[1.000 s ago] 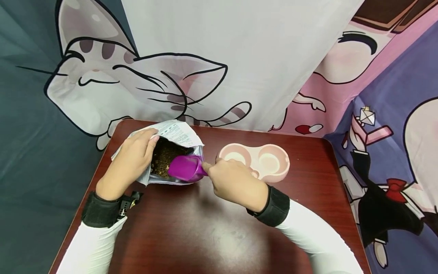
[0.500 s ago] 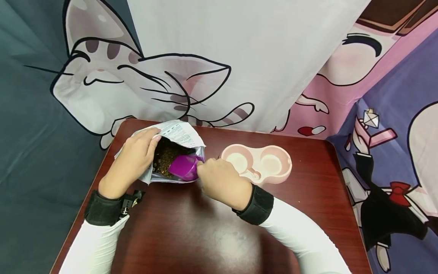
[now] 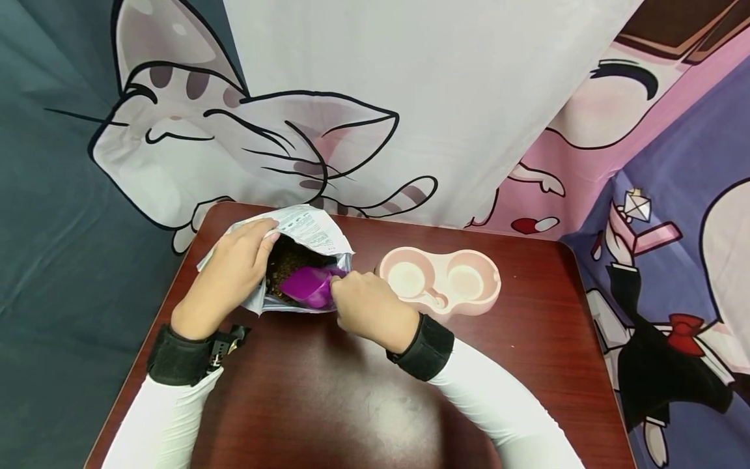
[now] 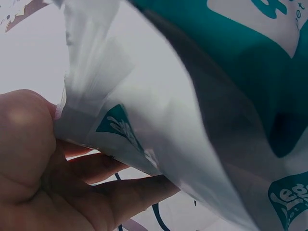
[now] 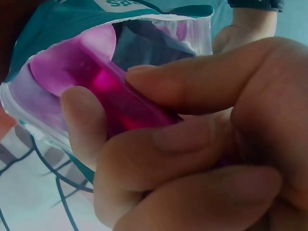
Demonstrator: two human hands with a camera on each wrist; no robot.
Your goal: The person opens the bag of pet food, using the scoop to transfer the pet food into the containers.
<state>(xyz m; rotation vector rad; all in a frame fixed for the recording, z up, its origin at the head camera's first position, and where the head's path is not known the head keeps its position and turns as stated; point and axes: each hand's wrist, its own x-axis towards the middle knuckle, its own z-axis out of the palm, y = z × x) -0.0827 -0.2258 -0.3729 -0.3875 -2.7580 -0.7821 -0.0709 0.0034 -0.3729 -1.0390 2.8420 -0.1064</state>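
Note:
A silver-lined bag stands with its mouth spread at the back left of the table. Inside lie small brown pellets. My left hand grips the bag's left rim, thumb at the opening and fingers behind; in the left wrist view, the teal-printed bag wall passes between them. My right hand holds a purple scoop by its handle, with the scoop's bowl down among the pellets at the bag's front side. In the right wrist view, the thumb and curled fingers wrap the scoop's handle.
A pink double bowl with two round hollows sits to the right of the bag, just beyond my right hand. The reddish-brown table ends at a printed cat cloth behind.
My right hand has moved left, pushing the scoop farther into the bag, and the scoop's bowl has tilted. My left hand keeps its grip on the bag rim.

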